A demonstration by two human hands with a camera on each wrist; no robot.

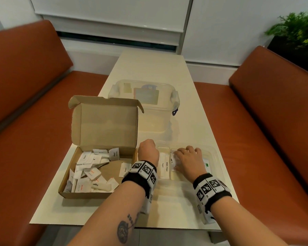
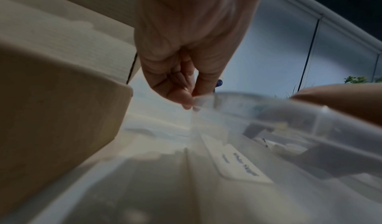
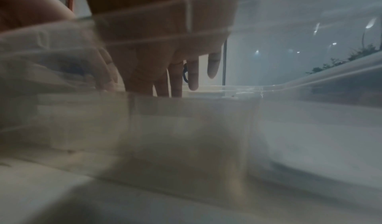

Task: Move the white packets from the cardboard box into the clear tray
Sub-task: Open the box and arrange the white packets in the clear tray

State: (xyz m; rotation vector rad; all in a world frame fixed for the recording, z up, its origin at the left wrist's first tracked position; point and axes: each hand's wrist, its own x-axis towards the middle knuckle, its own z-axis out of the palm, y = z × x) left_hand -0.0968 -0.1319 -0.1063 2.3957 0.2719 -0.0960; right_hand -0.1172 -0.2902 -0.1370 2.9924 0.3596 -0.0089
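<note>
An open cardboard box (image 1: 66, 176) at the left holds several white packets (image 1: 89, 172); one lies apart near its right wall (image 1: 125, 168). Beside it on the right stands the clear tray (image 1: 215, 158), divided into compartments. Long "White Sugar" packets (image 1: 164, 166) lie in its left compartment. My left hand (image 1: 148, 151) is at the tray's far left corner, and its thumb and fingertip (image 2: 189, 101) pinch the tray's rim (image 2: 310, 118). My right hand (image 1: 188, 157) reaches into the middle compartment, its straight fingers (image 3: 175, 80) pointing down onto white packets (image 1: 174, 159).
A clear lidded storage bin (image 1: 144, 103) stands behind the box and the tray. A packet with a green mark (image 1: 207, 165) lies in the tray's right compartment. Orange benches (image 1: 25, 121) (image 1: 274, 121) flank the narrow cream table (image 1: 149, 64). A plant (image 1: 297, 32) stands at the far right.
</note>
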